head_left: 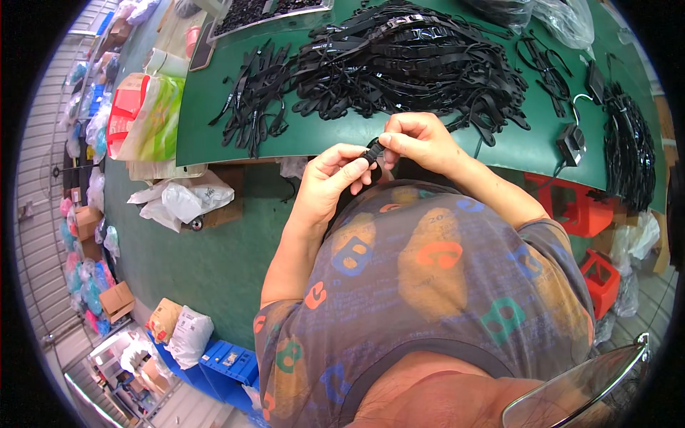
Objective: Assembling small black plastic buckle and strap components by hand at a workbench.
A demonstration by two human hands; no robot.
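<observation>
We find the small black plastic clip piece (373, 152) held between both hands just off the near edge of the green table (214, 135), above the person's chest; it is partly hidden by the fingers, so its exact shape cannot be told. We judge it light and stiff, with smooth faces that could slip under a loose pinch; being small, it is best taken at its two ends with fingertip pressure, as it is now; it looks unlikely to break under ordinary handling.

The left hand (335, 175) is closed on the piece, thumb and bent fingers pinching its left end, wrist raised and forearm rising from below; the right hand (417, 141) is likewise closed on its right end, fingertips pressed together at the top, with the forearm coming in from the right across the patterned grey shirt (442, 271). The two hands meet, fingertips touching around the piece.

Beyond the hands, a large heap of black plastic straps (407, 60) lies on the table; a smaller spread of black straps (253, 107) lies to its left; further black pieces (628, 143) lie along the right edge. Red plastic crates (578, 210) stand under the table at right; white plastic bags (182, 200) lie on the green floor at left.
</observation>
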